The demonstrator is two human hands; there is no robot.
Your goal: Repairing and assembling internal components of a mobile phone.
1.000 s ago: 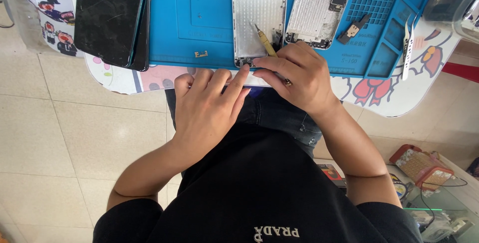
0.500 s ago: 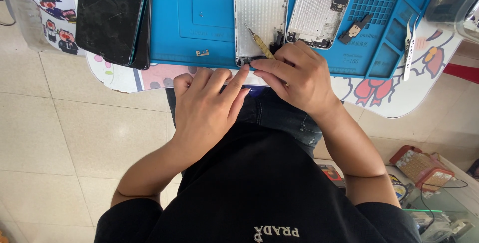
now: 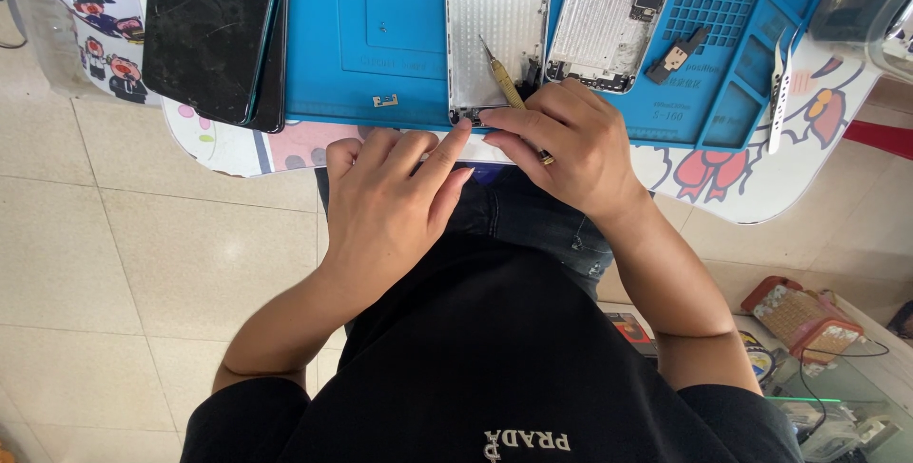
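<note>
A silver phone back housing (image 3: 496, 30) lies on a blue work mat (image 3: 366, 35) at the table's near edge. My left hand (image 3: 385, 206) rests at the edge, its index fingertip touching the housing's near end. My right hand (image 3: 566, 144) holds a thin yellow-handled tool (image 3: 502, 78) whose tip lies over the housing. A second opened silver phone chassis (image 3: 601, 16) lies just to the right on the mat.
A black phone with a cracked screen (image 3: 209, 30) lies at the mat's left. White tweezers (image 3: 780, 83) and a small dark part (image 3: 673, 56) sit at the right. A small metal piece (image 3: 385, 101) lies on the mat. Tiled floor and boxes (image 3: 804, 320) are below.
Both hands stay at the housing's near end; the yellow tool has tilted slightly, otherwise almost nothing moved.
</note>
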